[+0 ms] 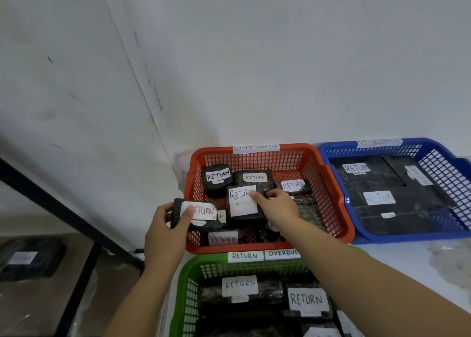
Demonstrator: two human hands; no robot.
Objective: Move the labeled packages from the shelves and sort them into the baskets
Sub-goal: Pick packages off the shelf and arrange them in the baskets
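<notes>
A green plastic basket (pixel 188 296) is seen nearest the camera, its far rim tagged "RETURN" and "OVERDUE", with black-wrapped packages inside, among them one with a white "RETURN" label (pixel 307 301). Both forearms are extended over it toward a red basket (pixel 328 194) just beyond. At that basket's near-left corner, a black package with red "RETURN" lettering (pixel 197 215) is gripped by the left hand (pixel 165 234), the thumb laid across its label and the fingers curled behind it; the package is held above the rim, tilted. Inside the red basket, a larger black package with a square "RETURN" label (pixel 243 204) is pinched at its upper right corner by the right hand (pixel 276 205), thumb on the label; it rests on other labelled black parcels, including a rounded one (pixel 216 179) toward the back left. A strip reading "RETURN OVER DUE" is fixed to the red basket's far rim. To the right, a blue basket (pixel 443 178) is set just beside the red one, with flat black packages and blurred labels inside. At the left edge, a dark shelf frame (pixel 63 209) is seen with another labelled black package (pixel 30 257) on a lower level. Behind everything, a white wall (pixel 254 56) is visible.
</notes>
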